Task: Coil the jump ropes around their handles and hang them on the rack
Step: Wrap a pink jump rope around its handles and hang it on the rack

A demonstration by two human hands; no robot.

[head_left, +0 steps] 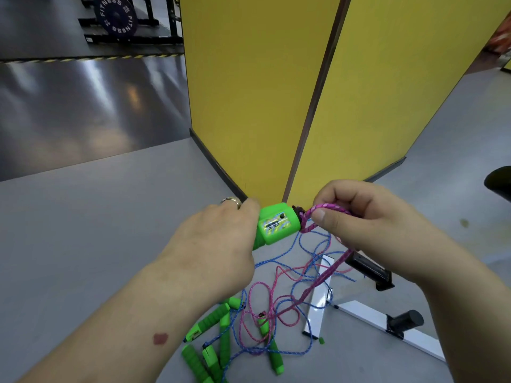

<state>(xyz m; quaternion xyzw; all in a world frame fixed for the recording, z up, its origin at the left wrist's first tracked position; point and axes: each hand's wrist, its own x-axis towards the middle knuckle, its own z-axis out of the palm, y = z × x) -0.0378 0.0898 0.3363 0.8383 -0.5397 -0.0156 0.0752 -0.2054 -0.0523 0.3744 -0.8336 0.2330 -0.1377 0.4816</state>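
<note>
My left hand [218,239] grips a bright green jump-rope handle [276,225] with a small counter display on its head. A pink braided rope [323,277] leaves the handle's tip. My right hand [367,219] pinches that rope close to the tip, and the rest of it trails down to the floor. Below my hands lies a tangled heap of blue and pink ropes [279,308] with several more green handles [213,338]. A white rack base [387,324] with black pegs stands on the floor to the right of the heap.
A yellow folding partition [260,100] stands straight ahead on the grey floor. Far off at the upper left is a weight plate [116,15] on a black stand. A dark object [500,183] shows at the right edge.
</note>
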